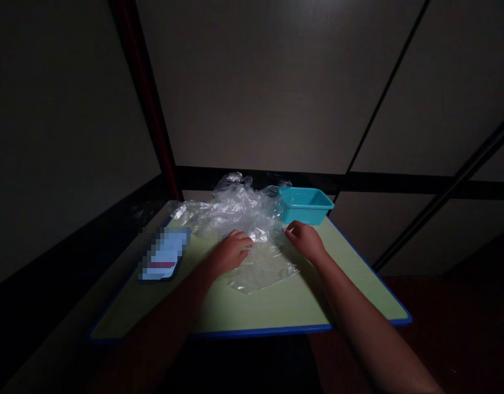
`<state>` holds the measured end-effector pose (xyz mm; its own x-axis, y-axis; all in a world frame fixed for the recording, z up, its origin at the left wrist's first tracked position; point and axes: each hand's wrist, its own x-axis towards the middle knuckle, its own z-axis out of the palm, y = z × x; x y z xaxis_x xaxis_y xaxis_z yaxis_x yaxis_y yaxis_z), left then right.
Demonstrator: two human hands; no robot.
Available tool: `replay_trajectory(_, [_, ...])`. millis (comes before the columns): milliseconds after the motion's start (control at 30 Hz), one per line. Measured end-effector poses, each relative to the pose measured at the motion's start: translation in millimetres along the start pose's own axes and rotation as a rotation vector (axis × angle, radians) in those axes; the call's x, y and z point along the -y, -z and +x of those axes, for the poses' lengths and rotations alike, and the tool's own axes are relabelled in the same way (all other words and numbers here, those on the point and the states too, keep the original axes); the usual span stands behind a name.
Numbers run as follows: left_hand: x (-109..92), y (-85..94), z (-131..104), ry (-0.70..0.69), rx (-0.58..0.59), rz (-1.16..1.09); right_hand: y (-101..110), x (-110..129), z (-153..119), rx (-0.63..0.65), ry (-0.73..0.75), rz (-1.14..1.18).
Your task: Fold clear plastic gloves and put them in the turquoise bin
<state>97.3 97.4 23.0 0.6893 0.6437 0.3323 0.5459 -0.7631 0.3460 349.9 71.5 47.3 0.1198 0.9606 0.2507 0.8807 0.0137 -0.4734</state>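
Observation:
A flat clear plastic bag (262, 271) lies near the middle of the table, in front of a crumpled heap of clear plastic bags (239, 202). My left hand (232, 253) is at the flat bag's left side, thumb and curled fingers pinching the thin plastic. On the other side, my right hand (306, 241) has thumb and fingertips pinched together on the film, just in front of a turquoise plastic basket (305, 210). The clear film between the two hands blends into the heap, so its edges are hard to make out.
The light green table (268, 314) has a blue rim. A phone (165, 254) with a lit, pixelated screen lies at its left. Behind the table stand pale panels (268, 82) with dark strips, and a dark red post (147, 93) rises at the left. The lighting is dim.

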Motion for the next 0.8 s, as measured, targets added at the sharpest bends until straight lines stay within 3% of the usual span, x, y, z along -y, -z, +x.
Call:
replay_trajectory(100, [-2.0, 1.4, -0.8, 0.007, 0.018, 0.006, -3.6, -0.1, -1.8, 0.044, 0.186, 0.102])
replay_trajectory(267, [-5.0, 4.6, -1.7, 0.014, 0.05, 0.029, -19.7, -1.4, -5.9, 0.263, 0.397, 0.187])
replay_trajectory(433, [-2.8, 4.7, -1.9, -0.003, 0.117, 0.037, -23.6, 0.1, -8.4, 0.363, 0.382, 0.041])
replay_trajectory(800, [1.3, 2.3, -3.0, 0.029, 0.142, -0.02, -20.0, 2.9, -8.6, 0.369, 0.35, 0.054])
